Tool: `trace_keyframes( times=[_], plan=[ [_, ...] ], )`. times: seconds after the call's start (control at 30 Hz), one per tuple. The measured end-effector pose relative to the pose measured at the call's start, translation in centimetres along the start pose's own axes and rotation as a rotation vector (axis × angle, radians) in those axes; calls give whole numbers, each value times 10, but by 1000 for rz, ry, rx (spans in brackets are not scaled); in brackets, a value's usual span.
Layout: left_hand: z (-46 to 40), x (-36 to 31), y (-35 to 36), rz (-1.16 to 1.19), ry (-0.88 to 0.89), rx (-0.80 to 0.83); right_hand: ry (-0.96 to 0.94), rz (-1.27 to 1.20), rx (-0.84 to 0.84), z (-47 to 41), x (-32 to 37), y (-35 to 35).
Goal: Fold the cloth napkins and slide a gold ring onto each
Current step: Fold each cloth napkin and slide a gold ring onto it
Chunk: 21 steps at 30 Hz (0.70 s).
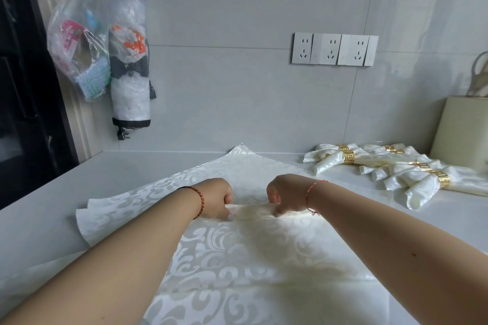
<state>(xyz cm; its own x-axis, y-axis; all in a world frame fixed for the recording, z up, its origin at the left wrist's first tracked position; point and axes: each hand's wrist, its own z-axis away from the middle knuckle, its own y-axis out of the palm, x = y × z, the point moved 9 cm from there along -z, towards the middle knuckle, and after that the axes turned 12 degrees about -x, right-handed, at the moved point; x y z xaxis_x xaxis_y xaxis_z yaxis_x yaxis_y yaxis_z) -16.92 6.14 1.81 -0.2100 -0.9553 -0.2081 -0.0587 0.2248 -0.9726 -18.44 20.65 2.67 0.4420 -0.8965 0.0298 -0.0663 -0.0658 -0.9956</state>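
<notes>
A cream napkin [237, 245] with a scrolling damask pattern lies spread across the pale counter [39, 219], one corner pointing at the back wall. Both arms reach out over it. The left hand [219, 198] and the right hand [285, 198] sit near each other at the middle of the cloth, fingers curled under, each pinching a raised ridge of fabric that runs between them. A red braided cord circles the left wrist, a thin red string the right.

Off to the right, well apart from the spread cloth, a heap of finished napkins [396, 174] lies on the counter, each rolled and cinched by a gold ring [348, 158]; I can make out at least three or four rings in the pile. Behind that heap a beige bag [462, 129] stands against the wall at the frame's edge.

On the grey tiled wall, a row of three power sockets [334, 49] sits above the counter. To the left hang a clear plastic bag [79, 42] stuffed with packets and a tube-shaped bag holder [129, 60], a black plug dangling beneath it. A dark doorway edges the far left.
</notes>
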Motion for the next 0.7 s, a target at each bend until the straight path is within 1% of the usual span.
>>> trace_keyframes(
  times=[0.13,0.23,0.43,0.5,0.6,0.7],
  plan=[
    [11,-1,-6,49,34,-113,-47,67,-129,13,6,-8],
    [22,-8,-7,22,91,-112,-60,104,-166,23,9,-13],
    [38,-12,-3,-111,88,-22,-41,57,-129,38,10,-10],
    [36,-10,-5,-83,48,-32,-2,-16,-121,36,4,-12],
    [32,-8,-6,12,-1,-53,23,-116,-56,32,2,-9],
    [30,-6,-3,3,-16,-27,49,-119,13,29,-1,-2]
  ],
)
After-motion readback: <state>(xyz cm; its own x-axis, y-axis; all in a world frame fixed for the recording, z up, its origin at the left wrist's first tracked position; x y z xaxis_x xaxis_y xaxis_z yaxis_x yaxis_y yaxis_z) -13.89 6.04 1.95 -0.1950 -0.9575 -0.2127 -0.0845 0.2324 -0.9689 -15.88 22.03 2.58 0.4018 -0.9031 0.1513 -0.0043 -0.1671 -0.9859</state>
